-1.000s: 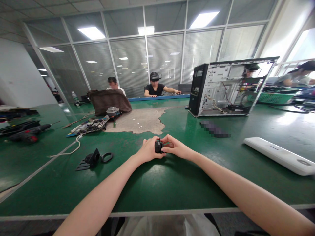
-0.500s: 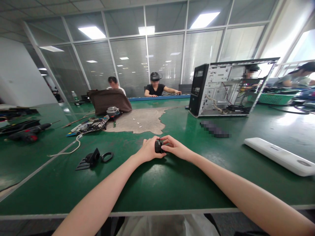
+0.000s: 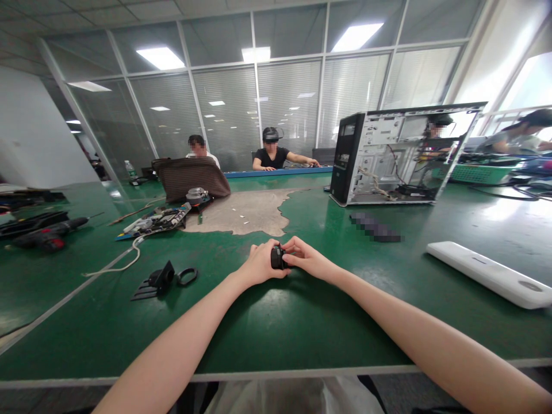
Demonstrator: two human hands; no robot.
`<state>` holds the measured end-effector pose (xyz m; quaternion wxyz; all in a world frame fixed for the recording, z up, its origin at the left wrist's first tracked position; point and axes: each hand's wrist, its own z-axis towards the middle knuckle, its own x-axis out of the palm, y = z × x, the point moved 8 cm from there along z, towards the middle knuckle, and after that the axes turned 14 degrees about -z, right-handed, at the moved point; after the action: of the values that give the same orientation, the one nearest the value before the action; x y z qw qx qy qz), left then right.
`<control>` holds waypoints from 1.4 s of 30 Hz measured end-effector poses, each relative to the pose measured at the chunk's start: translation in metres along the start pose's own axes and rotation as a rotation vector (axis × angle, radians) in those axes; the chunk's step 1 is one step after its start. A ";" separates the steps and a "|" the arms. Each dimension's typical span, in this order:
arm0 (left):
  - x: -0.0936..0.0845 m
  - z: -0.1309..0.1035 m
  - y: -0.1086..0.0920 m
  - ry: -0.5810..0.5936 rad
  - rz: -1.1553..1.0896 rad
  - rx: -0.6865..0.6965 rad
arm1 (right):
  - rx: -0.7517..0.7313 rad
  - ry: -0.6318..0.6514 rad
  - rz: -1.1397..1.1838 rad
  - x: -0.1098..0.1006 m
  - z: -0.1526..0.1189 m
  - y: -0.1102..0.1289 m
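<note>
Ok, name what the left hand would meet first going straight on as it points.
Likely the right hand, whose fingers are on the faceted black part that the left hand holds; exact depth is unclear.

The tabletop (image 3: 276,339) is green, the cloth (image 3: 192,177) striped brown, the basket (image 3: 478,173) pale green.

Open computer case (image 3: 346,158), white oblong device (image 3: 487,275), red-and-black drill (image 3: 54,233), brown cloth (image 3: 187,177), green basket (image 3: 480,173), plastic bottle (image 3: 130,170)

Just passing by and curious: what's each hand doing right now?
Left hand: closed around a small black part.
Right hand: fingers closed on the same part's side.
</note>
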<state>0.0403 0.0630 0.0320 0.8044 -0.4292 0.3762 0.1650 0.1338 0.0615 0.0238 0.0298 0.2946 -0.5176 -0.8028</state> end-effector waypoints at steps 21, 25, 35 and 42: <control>0.000 0.000 -0.001 0.003 0.005 -0.008 | 0.035 -0.025 -0.014 -0.003 -0.001 -0.002; 0.000 0.000 -0.003 0.002 -0.009 0.002 | -0.008 0.011 -0.015 -0.001 -0.001 -0.002; -0.001 -0.001 -0.004 0.009 -0.003 0.003 | -0.036 0.030 0.026 0.001 -0.004 0.005; -0.003 -0.004 -0.010 0.022 -0.014 0.013 | 0.000 0.021 0.015 0.001 -0.002 -0.001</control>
<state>0.0419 0.0541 0.0385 0.8042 -0.4282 0.3830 0.1520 0.1345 0.0597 0.0224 0.0414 0.2989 -0.5197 -0.7993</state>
